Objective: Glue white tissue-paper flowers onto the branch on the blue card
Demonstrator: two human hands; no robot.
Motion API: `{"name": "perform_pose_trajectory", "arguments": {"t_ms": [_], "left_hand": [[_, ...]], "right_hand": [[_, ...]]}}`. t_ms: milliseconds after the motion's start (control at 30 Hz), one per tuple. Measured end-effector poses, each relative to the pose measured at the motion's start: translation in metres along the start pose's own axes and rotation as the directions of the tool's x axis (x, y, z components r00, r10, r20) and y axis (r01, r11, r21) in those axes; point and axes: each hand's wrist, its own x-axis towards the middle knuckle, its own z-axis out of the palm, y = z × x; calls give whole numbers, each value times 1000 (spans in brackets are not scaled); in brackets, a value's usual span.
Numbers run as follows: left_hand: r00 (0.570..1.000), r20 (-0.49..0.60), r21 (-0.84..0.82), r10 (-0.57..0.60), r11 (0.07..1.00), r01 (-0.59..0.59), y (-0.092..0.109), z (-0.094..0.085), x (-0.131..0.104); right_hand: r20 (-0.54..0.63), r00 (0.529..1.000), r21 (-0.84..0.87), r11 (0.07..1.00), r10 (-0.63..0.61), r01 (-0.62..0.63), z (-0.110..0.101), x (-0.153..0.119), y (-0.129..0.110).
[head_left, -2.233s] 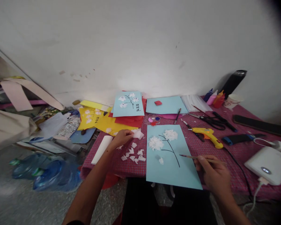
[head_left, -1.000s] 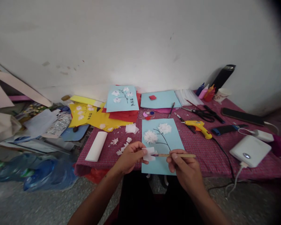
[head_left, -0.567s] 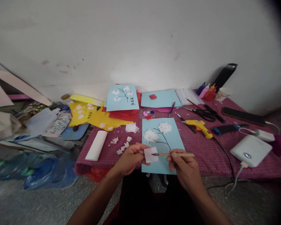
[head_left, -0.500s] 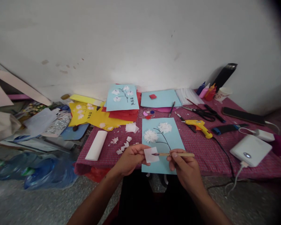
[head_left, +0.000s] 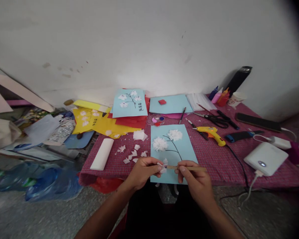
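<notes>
My left hand is closed, pinching a small white piece of thin paper that is gathered around the tip of a paintbrush. In my right hand is that paintbrush, a thin wooden handle held level with its tip to the left, hidden in the paper. Both hands are above the lower part of a light-blue sheet. Two fluffy white paper flowers, one at the left and one at the top, sit on it along a drawn dark stem.
Paper scraps and a white paper roll lie to the left. A finished-looking flower card rests on red sheets behind. Rightward are a yellow glue gun, scissors, a white power bank and cables.
The paper square, flat against the brush tip before, is now folded and crumpled around it. My left fingers have closed over it; the brush has shifted slightly.
</notes>
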Motion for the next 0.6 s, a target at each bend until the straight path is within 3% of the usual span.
{"name": "perform_pose_trajectory", "arguments": {"t_ms": [300,500,600], "left_hand": [[998,56,13,-19,1000,19,-5,-3,-1],[991,130,133,1,991,-18,-5,-6,-6],[988,152,154,5,988,-29,-7,-6,-7]], "right_hand": [[81,996,-7,999,-46,47,-3,-3,6],[34,999,-77,997,-18,20,-2,-3,10],[4,1000,5,1000,-18,18,-2,-4,13]]}}
